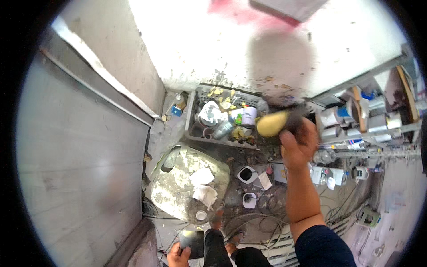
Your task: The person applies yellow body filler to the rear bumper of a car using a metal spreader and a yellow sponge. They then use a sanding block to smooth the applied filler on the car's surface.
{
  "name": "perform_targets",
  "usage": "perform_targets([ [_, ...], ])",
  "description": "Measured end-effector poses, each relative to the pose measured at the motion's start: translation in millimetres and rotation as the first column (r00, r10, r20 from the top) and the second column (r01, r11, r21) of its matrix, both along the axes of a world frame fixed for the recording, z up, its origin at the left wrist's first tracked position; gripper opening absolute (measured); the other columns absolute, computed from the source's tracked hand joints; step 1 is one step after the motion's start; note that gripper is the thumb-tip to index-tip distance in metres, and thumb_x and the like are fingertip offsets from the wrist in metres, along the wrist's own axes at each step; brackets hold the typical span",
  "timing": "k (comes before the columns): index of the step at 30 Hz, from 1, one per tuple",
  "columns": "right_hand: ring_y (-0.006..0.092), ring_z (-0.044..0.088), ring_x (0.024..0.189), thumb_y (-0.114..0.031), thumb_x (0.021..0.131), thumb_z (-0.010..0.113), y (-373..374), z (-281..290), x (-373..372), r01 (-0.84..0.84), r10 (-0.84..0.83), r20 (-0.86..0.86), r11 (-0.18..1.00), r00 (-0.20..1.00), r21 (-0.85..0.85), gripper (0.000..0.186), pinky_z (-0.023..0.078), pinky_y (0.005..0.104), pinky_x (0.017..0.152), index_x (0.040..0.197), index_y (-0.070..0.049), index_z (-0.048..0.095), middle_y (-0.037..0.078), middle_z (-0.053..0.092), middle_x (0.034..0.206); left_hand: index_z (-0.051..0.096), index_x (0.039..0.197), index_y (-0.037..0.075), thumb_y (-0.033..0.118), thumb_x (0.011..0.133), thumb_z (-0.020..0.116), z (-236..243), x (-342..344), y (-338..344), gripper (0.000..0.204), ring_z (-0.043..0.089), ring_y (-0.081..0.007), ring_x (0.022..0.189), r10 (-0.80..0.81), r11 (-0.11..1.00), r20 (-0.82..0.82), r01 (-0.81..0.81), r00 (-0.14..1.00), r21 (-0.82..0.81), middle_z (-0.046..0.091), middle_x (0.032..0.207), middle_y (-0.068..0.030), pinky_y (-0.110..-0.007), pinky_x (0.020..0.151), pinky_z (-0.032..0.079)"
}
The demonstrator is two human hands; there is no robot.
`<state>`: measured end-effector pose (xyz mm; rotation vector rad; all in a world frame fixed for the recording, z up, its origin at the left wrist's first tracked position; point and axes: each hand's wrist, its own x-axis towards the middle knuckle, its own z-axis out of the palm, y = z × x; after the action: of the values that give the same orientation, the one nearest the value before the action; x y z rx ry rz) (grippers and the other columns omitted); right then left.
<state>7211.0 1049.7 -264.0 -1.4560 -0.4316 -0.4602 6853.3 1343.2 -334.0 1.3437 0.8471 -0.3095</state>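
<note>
My right hand (pixel 302 144) is raised in front of the pale wall, its fingers closed round a dark, motion-blurred spreader. A thick lump of yellow putty (pixel 271 124) shows at the spreader's left end. Low in the view, my left hand (pixel 178 256) grips the edge of a flat dark plate (pixel 193 245), thumb on top. A small yellow smear lies along the plate's upper edge. Between my hands and the wall stands a grey plastic crate (pixel 190 116) holding crumpled white wrapping, cups and yellow scraps.
A paint-spattered upturned tub (pixel 167 193) with white paper on it stands before the crate. At right, a shelf (pixel 387 133) carries tins and rolls. Cables (pixel 262 218) loop over the floor near my feet. A large grey panel (pixel 84 164) borders the left.
</note>
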Motion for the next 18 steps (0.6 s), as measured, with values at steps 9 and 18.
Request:
perform_targets([
  [9,0.0439,0.058,0.092,-0.01,0.086,0.053,-97,-263,10,-0.091,-0.673,-0.288,0.312,0.682,-0.946,0.033,0.047,0.0486,0.079,0.118,-0.003,0.052,0.026,0.061,0.1,0.052,0.119,-0.005,-0.004,0.082,0.054,-30,-9,-15,0.037,0.057,-0.0157,0.1,-0.1,0.985,-0.214,0.067,0.972,-0.156,0.061,0.11,-0.007,-0.028,0.09,0.043],
  [18,0.0337,0.056,0.101,-0.002,0.081,0.051,-104,-101,-10,-0.005,-0.173,-0.052,0.261,0.983,-0.965,0.033,0.048,0.0411,0.085,0.114,-0.006,0.056,0.014,0.06,0.108,0.055,0.117,-0.001,-0.002,0.082,0.052,29,62,-21,0.035,0.057,-0.0149,0.096,-0.223,0.953,0.027,0.224,0.974,-0.206,0.062,0.107,-0.0049,-0.028,0.087,0.042],
])
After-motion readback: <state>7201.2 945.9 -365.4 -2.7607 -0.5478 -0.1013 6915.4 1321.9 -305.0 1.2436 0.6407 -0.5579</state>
